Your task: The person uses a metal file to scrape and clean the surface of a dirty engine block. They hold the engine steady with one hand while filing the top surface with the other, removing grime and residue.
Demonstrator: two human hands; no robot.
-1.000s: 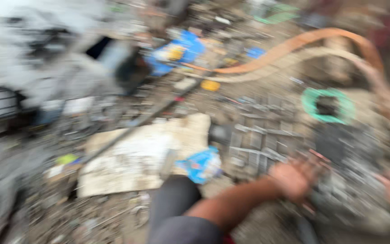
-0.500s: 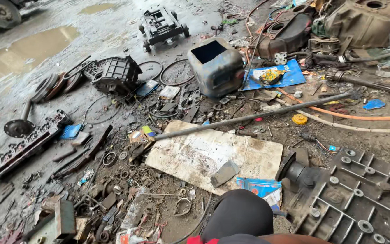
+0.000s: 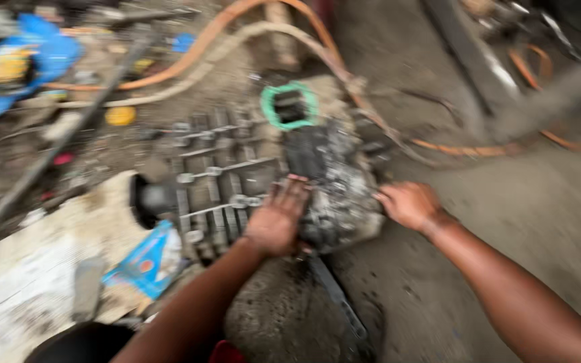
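Bracing both hands on the greasy engine block (image 3: 334,181) lying on the dirt floor (image 3: 559,215), I seem to be at the take-hold step: my left hand (image 3: 278,218) lies flat against its near left side, fingers spread, clenched on nothing, and my right hand (image 3: 408,204) cups its right edge; whether that grip has closed, I cannot tell through the blur. Shifting it would call for a firmer purchase underneath. A green gasket ring (image 3: 289,105) sits on top, a ribbed metal plate (image 3: 216,175) crowds the left, an orange hose (image 3: 196,50) loops behind, and a dark metal bar (image 3: 337,302) juts out beneath.
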